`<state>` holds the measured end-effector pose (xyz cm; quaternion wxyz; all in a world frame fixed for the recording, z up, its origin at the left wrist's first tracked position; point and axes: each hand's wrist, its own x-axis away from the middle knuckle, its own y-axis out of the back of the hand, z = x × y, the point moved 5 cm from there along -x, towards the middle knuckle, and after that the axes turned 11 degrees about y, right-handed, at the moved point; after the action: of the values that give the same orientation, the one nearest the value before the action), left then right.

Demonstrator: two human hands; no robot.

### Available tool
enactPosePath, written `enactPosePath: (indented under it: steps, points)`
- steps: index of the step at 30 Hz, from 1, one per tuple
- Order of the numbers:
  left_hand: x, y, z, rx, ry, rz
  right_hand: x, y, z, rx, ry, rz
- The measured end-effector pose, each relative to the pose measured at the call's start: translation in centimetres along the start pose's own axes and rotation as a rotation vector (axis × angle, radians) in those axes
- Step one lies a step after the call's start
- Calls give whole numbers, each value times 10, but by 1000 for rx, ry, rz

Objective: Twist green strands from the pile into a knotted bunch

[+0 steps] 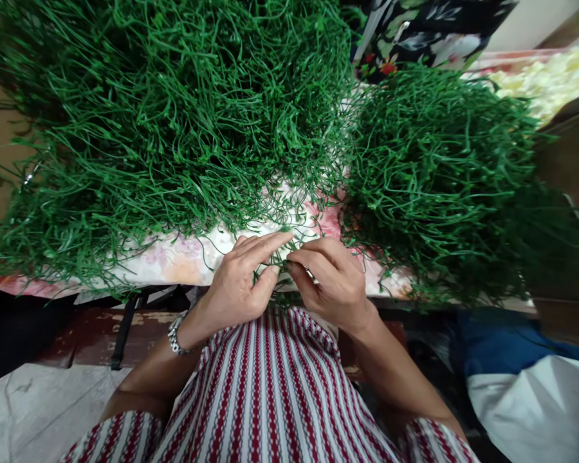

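Note:
In the head view my left hand (244,280) is closed near the table's front edge, its thumb and extended fingers pinching a few thin green stems (275,258). Close beside it, my right hand (332,278) has its fingertips pressed together on the same stems, at their right end. The fingers partly hide these stems, which look like plastic plant pieces. A big heap of similar green stems (174,122) spreads beyond my left hand. To the right of my right hand lies a smaller heap (439,173).
A floral tablecloth (183,263) shows between the heaps and along the front edge. At the back stands a black floral-patterned bag or box (429,38). Pale yellow flowers (554,77) lie at the far right, near a brown cardboard-like panel (569,161).

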<state>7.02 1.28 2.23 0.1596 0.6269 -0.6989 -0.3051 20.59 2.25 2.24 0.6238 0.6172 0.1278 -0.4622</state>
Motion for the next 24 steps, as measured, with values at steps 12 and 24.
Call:
enactPosePath:
  steps: [12,24]
  points:
    - [-4,-2,-5,-96,-138,-39,2,-3,-2,-39,15,66]
    - [-3,0,0,241,-10,73,3,3,-15,-262,-31,142]
